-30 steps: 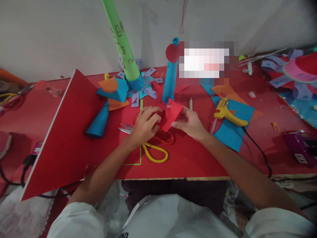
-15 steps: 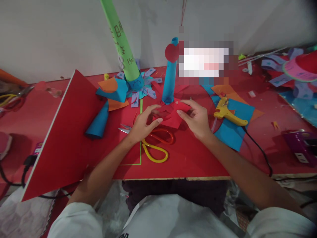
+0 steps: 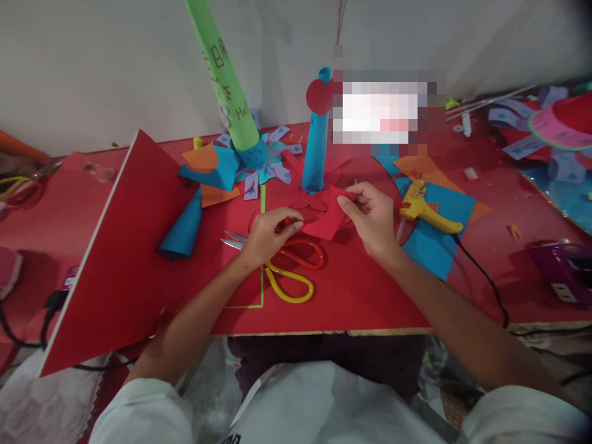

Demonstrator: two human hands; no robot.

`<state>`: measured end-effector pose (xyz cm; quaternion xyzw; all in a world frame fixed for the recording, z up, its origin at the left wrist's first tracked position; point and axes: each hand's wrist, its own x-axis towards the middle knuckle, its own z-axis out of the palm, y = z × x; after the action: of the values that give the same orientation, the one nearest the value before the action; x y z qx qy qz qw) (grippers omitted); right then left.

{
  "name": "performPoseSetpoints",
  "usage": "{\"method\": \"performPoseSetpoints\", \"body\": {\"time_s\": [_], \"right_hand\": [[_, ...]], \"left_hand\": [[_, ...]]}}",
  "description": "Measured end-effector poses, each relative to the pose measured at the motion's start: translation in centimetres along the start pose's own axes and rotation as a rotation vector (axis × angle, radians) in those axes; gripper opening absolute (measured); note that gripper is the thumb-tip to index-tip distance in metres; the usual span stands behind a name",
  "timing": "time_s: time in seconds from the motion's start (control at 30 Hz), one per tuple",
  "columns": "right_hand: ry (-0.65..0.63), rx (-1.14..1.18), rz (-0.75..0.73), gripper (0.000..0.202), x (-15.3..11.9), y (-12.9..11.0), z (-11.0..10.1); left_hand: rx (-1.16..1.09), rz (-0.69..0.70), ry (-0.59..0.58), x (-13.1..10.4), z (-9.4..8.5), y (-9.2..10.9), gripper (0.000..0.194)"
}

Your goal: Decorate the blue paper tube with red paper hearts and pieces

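Note:
A cut piece of red paper is held up between my two hands over the red table. My right hand pinches its upper right part between thumb and fingers. With thumb and forefinger together, my left hand grips the paper's left tip. Large scissors with one yellow and one red handle lie under and beside my left hand, blades to the left. Just behind the paper stands a blue paper tube with a red paper disc near its top.
A tall green paper tube stands at the back left near a rolled blue paper cone. A red board leans at left. To the right, a yellow glue gun rests on blue paper, its cord trailing to the table edge.
My left thumb and fingers have closed together at the paper's left end. My right hand has shifted slightly right, and the paper is turned more upright. The scissors have stayed put.

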<state>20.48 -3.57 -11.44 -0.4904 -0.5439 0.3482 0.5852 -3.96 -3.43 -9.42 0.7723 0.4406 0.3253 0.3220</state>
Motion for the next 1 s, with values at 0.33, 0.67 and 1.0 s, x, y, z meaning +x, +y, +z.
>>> {"method": "performPoseSetpoints", "body": {"time_s": [0.33, 0.67, 1.0], "right_hand": [[0.012, -0.006, -0.011, 0.028, 0.28, 0.20, -0.30], [-0.073, 0.029, 0.039, 0.032, 0.34, 0.31, -0.42], [-0.060, 0.037, 0.047, 0.034, 0.37, 0.61, -0.50]], "left_hand": [[0.017, 0.104, 0.075, -0.04, -0.29, 0.11, 0.017], [-0.037, 0.005, 0.154, -0.10, -0.39, -0.17, 0.025], [-0.045, 0.002, 0.161, -0.05, -0.41, -0.24, 0.027]]}}
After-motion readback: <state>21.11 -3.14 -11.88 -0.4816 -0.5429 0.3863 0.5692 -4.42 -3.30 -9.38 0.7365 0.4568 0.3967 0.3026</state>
